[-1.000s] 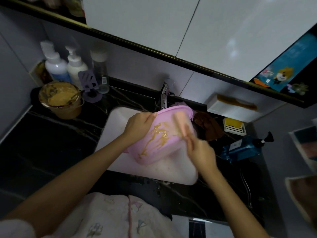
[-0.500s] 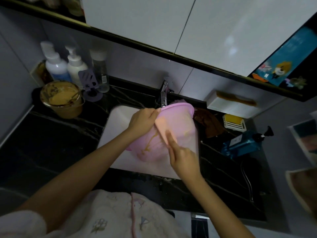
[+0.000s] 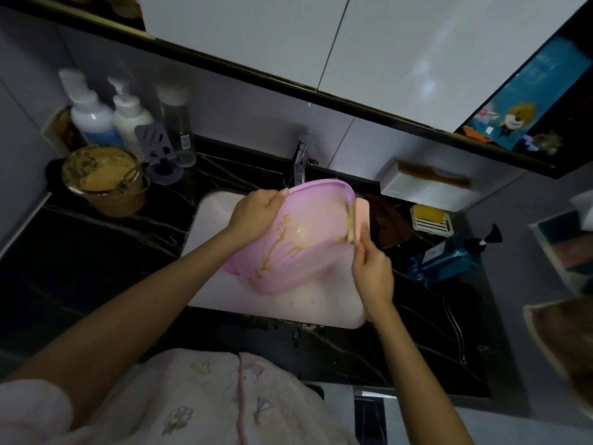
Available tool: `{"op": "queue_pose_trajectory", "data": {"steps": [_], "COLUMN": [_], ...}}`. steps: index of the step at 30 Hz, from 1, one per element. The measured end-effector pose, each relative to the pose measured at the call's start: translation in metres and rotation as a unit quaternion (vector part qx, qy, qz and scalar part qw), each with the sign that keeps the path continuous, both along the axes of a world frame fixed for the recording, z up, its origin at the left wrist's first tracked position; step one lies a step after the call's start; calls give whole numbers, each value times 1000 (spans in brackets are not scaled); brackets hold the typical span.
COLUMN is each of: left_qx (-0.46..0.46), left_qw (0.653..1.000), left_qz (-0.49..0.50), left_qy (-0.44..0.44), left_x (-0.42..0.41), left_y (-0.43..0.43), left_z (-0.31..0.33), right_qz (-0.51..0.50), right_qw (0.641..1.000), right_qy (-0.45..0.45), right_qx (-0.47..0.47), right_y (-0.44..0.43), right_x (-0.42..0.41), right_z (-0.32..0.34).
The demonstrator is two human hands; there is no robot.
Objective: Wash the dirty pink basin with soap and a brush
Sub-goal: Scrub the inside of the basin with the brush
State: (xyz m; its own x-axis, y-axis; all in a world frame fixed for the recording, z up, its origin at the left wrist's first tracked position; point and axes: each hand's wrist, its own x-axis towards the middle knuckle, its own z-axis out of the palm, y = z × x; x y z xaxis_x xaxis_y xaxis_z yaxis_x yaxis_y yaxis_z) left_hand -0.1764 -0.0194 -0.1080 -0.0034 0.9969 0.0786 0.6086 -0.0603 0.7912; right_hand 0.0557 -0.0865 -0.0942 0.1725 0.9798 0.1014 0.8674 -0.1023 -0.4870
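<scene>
I see the pink basin (image 3: 298, 248) tilted over the white sink (image 3: 205, 226), brown smears streaking its inside. The left grip (image 3: 256, 213) curls round its rim at 10 o'clock. The right grip (image 3: 373, 271), at 4 o'clock of the basin, pinches a pink brush (image 3: 357, 220) laid against the basin's edge at 2 o'clock. The label on the blue bottle (image 3: 449, 258), lying at 3 o'clock, is too blurred to read. Black desk (image 3: 96, 252) lies open at 9 o'clock, up to a brown tub (image 3: 106, 181).

Left hand (image 3: 256, 211) grips rim of tilted pink basin (image 3: 308, 239) over white sink (image 3: 205, 226); right hand (image 3: 373, 273) holds brush (image 3: 357, 220) against basin's right edge; brown streaks inside.
</scene>
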Motion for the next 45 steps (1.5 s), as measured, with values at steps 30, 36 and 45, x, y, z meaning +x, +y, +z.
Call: {"op": "queue_pose_trajectory", "data": {"steps": [30,36,45], "left_qx": [-23,-38,-17], "left_qw": [998,997,996], "left_qz": [47,61,-79], "left_qy": [-21,-35,-45], "left_x": [-22,-26,-48], "left_y": [12,12,1], "left_z": [-7,-12,-14], "right_qz": [-46,85,99], "right_qw": [994,989,985], "right_qy": [31,26,-134], "right_qx": [92,118,-41], "right_y": [-10,-34,-4], "right_x": [-42,-81,-49], "right_z": [-54,-45,27]}}
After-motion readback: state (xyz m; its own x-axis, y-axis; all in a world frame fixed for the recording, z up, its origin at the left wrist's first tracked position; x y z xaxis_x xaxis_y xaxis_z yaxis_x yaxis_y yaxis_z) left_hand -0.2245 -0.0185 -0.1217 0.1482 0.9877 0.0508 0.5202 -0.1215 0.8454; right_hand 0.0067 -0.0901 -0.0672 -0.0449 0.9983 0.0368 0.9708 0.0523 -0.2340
